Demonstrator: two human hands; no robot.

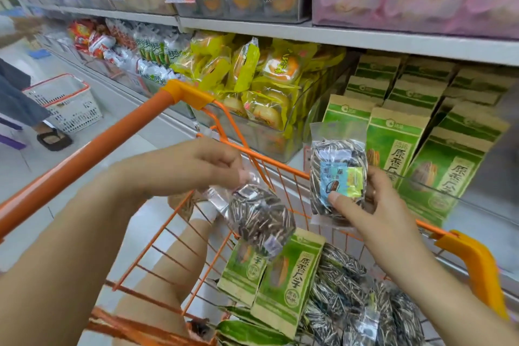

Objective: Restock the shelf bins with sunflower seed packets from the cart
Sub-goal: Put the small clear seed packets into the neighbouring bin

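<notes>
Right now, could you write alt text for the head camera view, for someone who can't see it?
Over an orange shopping cart, the left hand pinches a clear sunflower seed packet by its top and the right hand holds another clear packet upright. Green seed bags fill the shelf bin beyond; more packets lie in the cart.

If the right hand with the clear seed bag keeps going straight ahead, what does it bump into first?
Probably the upright green paper seed packets in the shelf bin. The right hand holds the clear sunflower seed bag just before them, above the orange cart rim. Depth is hard to judge.
</notes>
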